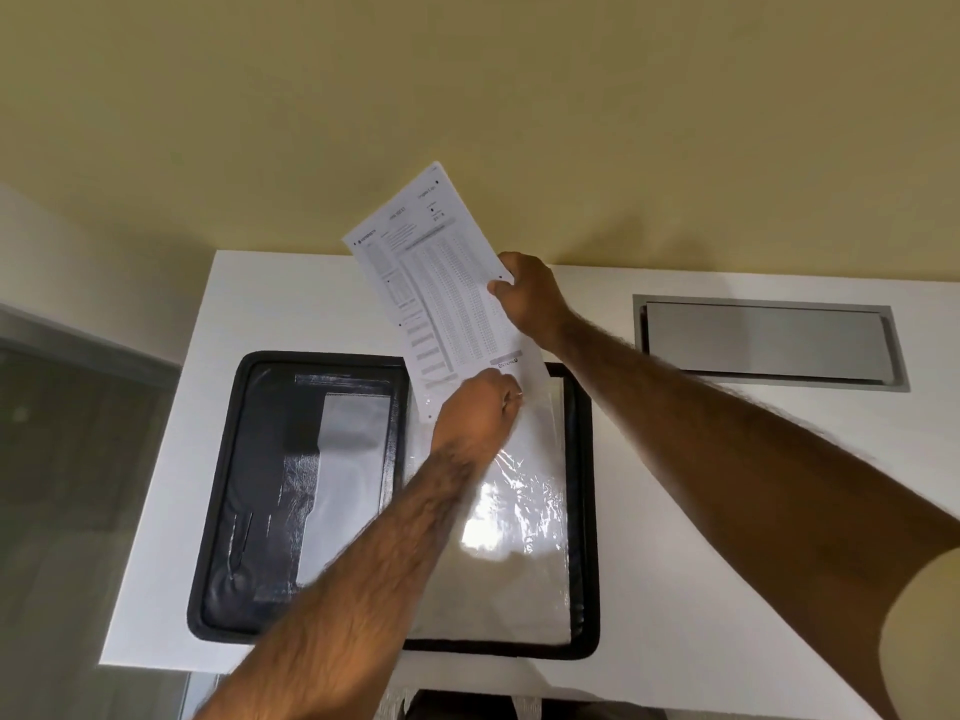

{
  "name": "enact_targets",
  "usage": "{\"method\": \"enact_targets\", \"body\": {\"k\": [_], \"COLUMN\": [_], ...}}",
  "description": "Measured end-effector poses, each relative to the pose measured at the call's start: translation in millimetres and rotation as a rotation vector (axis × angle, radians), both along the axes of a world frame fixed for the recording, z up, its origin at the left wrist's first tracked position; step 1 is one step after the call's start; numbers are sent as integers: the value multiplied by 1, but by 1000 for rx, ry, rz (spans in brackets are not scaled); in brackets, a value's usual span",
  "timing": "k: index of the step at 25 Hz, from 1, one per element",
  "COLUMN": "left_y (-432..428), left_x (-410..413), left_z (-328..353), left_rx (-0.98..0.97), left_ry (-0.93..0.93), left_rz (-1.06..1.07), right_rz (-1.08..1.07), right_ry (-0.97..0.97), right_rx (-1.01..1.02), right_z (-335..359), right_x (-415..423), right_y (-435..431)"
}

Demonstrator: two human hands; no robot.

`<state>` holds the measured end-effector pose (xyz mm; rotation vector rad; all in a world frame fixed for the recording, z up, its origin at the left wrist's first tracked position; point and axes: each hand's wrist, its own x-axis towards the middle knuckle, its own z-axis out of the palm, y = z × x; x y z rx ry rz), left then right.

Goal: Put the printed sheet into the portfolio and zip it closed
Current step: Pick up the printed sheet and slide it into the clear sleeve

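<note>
A black zip portfolio [218, 511] lies open flat on the white table, with dark pockets on its left half and clear plastic sleeves [519, 517] on its right half. The printed sheet [441, 283], covered in small rows of marks, stands tilted above the far edge of the right half. Its lower end sits at the top opening of the plastic sleeve. My right hand [530, 298] pinches the sheet's right edge. My left hand [480, 407] grips the top of the plastic sleeve at the sheet's bottom edge.
The white table [701, 537] ends at a yellow wall behind. A grey metal cable hatch [769, 343] is set flush into the table at the back right. The table's left edge [156, 459] drops off to a dark floor.
</note>
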<state>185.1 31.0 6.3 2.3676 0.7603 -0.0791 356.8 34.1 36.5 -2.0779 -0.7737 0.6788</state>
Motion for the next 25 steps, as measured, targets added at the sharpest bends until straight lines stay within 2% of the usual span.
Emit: {"method": "enact_targets", "body": {"k": [4, 7, 12, 14, 16, 20, 22, 25], "left_y": [-23, -38, -59, -63, -61, -50, -42, -34], "left_x": [-1, 1, 15, 20, 24, 27, 30, 37], "left_z": [3, 8, 28, 31, 34, 26, 25, 27], "left_rx": [73, 53, -208, -196, -105, 275, 280, 127], "left_ry": [-81, -38, -19, -32, -46, -29, -31, -24], "left_rz": [19, 39, 288, 282, 222, 11, 10, 117], "right_rz": [-51, -78, -90, -101, -98, -88, -88, -99], "right_ry": [34, 28, -27, -48, -71, -100, -78, -16], "right_rx": [36, 36, 27, 24, 32, 28, 12, -18], "right_z": [-10, -15, -20, -21, -24, -28, -28, -30], "right_x": [-4, -5, -7, -9, -9, -9, -8, -5], "right_y": [-3, -6, -6, -6, -7, -10, -12, -15]}}
